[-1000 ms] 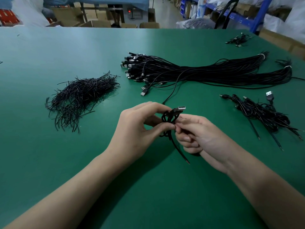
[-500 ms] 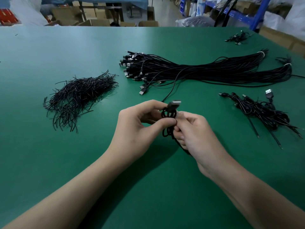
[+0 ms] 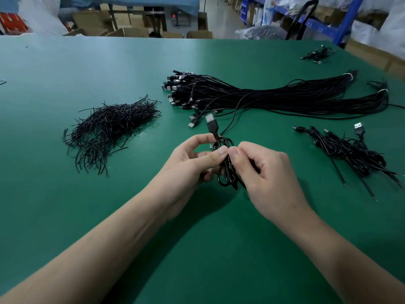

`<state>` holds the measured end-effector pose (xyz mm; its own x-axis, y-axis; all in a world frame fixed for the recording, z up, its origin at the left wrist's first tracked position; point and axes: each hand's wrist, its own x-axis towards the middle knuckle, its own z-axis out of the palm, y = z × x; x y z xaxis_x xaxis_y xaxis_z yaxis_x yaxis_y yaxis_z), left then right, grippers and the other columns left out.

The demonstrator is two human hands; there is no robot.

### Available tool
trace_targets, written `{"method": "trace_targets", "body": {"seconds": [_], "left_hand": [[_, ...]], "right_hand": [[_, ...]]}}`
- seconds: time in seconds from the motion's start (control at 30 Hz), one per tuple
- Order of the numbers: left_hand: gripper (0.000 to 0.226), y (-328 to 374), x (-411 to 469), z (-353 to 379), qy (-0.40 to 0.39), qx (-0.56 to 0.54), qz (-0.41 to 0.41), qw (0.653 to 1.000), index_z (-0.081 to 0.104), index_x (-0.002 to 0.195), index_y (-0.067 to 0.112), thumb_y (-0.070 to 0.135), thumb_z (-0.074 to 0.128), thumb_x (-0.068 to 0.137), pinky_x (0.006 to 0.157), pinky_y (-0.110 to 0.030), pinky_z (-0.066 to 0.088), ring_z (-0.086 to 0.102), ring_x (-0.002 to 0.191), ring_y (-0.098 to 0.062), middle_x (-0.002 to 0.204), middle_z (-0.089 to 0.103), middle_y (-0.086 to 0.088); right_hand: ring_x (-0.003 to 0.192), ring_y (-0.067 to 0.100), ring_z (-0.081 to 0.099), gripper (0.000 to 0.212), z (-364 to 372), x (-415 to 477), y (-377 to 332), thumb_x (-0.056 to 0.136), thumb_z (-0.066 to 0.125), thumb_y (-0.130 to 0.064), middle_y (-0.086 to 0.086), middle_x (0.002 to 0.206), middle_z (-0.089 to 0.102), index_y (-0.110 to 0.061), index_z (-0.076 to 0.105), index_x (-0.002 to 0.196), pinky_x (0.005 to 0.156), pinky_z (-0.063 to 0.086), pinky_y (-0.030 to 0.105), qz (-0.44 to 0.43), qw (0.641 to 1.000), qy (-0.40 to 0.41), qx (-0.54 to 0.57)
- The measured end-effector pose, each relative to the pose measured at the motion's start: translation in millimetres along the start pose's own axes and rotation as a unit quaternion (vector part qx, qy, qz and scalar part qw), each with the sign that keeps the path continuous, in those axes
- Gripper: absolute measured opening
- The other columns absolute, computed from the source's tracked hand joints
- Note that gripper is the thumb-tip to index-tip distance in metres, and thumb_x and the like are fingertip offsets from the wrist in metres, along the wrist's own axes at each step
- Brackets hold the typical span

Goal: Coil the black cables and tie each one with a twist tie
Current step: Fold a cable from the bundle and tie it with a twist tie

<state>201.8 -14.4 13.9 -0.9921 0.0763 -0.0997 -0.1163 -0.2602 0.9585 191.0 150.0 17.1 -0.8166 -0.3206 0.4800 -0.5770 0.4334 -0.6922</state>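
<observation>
Head view: left hand (image 3: 188,165) and right hand (image 3: 269,172) fingers pinch a glossy, oval-looped black cable coil (image 3: 226,165) above the smooth green bench (image 3: 65,205), its rectangular metal plug (image 3: 210,121) upright.

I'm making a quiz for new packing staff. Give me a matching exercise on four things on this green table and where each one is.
Things:
1. coiled cable
2. twist tie pile
3. long cable bundle
4. finished coils

Places:
A. on the table, left of the hands
B. on the table, right of the hands
C. held between the left hand and right hand
D. stretched across the table beyond the hands

Pairs: 1-C, 2-A, 3-D, 4-B
</observation>
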Motion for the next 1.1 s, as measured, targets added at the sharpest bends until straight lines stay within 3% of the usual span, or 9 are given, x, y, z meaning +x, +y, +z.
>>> {"method": "trace_targets", "body": {"seconds": [0.23, 0.3, 0.37, 0.47, 0.57, 0.7, 0.83, 0.93, 1.1], "left_hand": [[0.053, 0.0, -3.8, 1.1, 0.022, 0.013, 0.000, 1.000, 0.058, 0.124, 0.014, 0.029, 0.080, 0.078, 0.068, -0.032, 0.037, 0.057, 0.065, -0.013, 0.077, 0.069, 0.001], [0.045, -3.0, -3.9, 1.8, 0.043, 0.050, 0.066, 0.996, 0.053, 0.128, 0.014, 0.025, 0.071, 0.088, 0.064, -0.024, 0.044, 0.063, 0.064, -0.008, 0.074, 0.070, 0.005], [0.032, -5.2, -4.2, 1.5, 0.067, 0.128, 0.155, 0.977, 0.049, 0.129, 0.014, 0.011, 0.061, 0.099, 0.069, -0.022, 0.051, 0.072, 0.078, -0.009, 0.096, 0.075, 0.004], [0.043, -6.0, -3.7, -2.8, 0.084, 0.373, 0.316, 0.868, 0.055, 0.131, 0.018, 0.003, 0.069, 0.093, 0.094, -0.032, 0.052, 0.064, 0.115, -0.009, 0.132, 0.058, 0.002], [0.034, -5.4, -3.2, -2.4, 0.066, 0.486, 0.403, 0.772, 0.070, 0.120, 0.017, 0.022, 0.079, 0.088, 0.105, -0.040, 0.046, 0.057, 0.125, -0.012, 0.129, 0.064, 0.005], [0.021, -5.5, -6.3, 0.1, 0.077, 0.439, 0.368, 0.816, 0.074, 0.107, 0.022, 0.028, 0.077, 0.088, 0.094, -0.032, 0.051, 0.067, 0.104, -0.002, 0.106, 0.073, 0.018], [0.012, -6.4, -6.7, 7.6, 0.065, 0.296, 0.253, 0.919, 0.069, 0.097, 0.011, 0.021, 0.074, 0.091, 0.079, -0.030, 0.055, 0.070, 0.081, -0.011, 0.085, 0.075, 0.005], [0.025, -6.4, -6.8, 10.7, 0.018, 0.161, 0.189, 0.969, 0.062, 0.108, 0.006, 0.024, 0.068, 0.093, 0.074, -0.035, 0.048, 0.057, 0.069, -0.019, 0.071, 0.064, -0.001], [0.026, -3.7, -7.4, 11.6, -0.026, 0.004, 0.115, 0.993, 0.053, 0.110, 0.016, 0.022, 0.065, 0.088, 0.061, -0.029, 0.047, 0.052, 0.061, -0.018, 0.070, 0.060, -0.007]], "right_hand": [[0.049, 0.008, 0.035, 0.041, -4.9, 2.5, 3.8, 0.102, 0.052, -0.032, -0.009, 0.051, 0.037, -0.028, 0.038, 0.064, 0.049, 0.025, 0.022, -0.037, 0.998, -0.039, -0.026], [0.053, 0.008, 0.051, 0.043, -4.2, 4.1, 7.2, 0.104, 0.051, -0.031, -0.015, 0.054, 0.048, -0.022, 0.043, 0.063, 0.051, 0.038, 0.030, 0.002, 0.999, -0.029, 0.032], [0.056, 0.021, 0.054, 0.046, -6.4, 6.2, 12.7, 0.106, 0.050, -0.030, -0.013, 0.055, 0.043, -0.012, 0.041, 0.064, 0.054, 0.037, 0.044, 0.054, 0.993, -0.015, 0.104], [0.053, 0.011, 0.028, 0.048, -6.2, 7.8, 17.5, 0.106, 0.049, -0.028, 0.001, 0.061, 0.031, 0.004, 0.041, 0.072, 0.054, 0.025, 0.030, 0.133, 0.973, 0.002, 0.188], [0.046, 0.003, 0.028, 0.037, 0.8, 4.6, 15.5, 0.106, 0.049, -0.025, 0.005, 0.065, 0.039, 0.003, 0.060, 0.083, 0.044, 0.025, 0.015, 0.203, 0.938, -0.020, 0.282], [0.050, 0.001, 0.027, 0.037, 5.6, 3.5, 11.9, 0.105, 0.050, -0.022, -0.011, 0.059, 0.036, 0.006, 0.056, 0.082, 0.046, 0.025, 0.012, 0.197, 0.940, -0.029, 0.277], [0.057, 0.009, 0.034, 0.041, 4.1, -0.7, 5.9, 0.102, 0.045, -0.035, -0.011, 0.058, 0.038, -0.007, 0.053, 0.073, 0.054, 0.031, 0.041, 0.102, 0.987, 0.012, 0.124], [0.052, 0.007, 0.030, 0.040, 3.8, -2.2, 0.7, 0.102, 0.046, -0.032, -0.009, 0.054, 0.034, -0.018, 0.038, 0.065, 0.049, 0.027, 0.035, 0.028, 0.997, 0.064, 0.037], [0.048, 0.011, 0.029, 0.041, 0.5, -2.3, -1.0, 0.105, 0.049, -0.024, -0.010, 0.055, 0.030, -0.011, 0.043, 0.066, 0.048, 0.024, 0.027, -0.078, 0.991, 0.094, -0.051]]}}
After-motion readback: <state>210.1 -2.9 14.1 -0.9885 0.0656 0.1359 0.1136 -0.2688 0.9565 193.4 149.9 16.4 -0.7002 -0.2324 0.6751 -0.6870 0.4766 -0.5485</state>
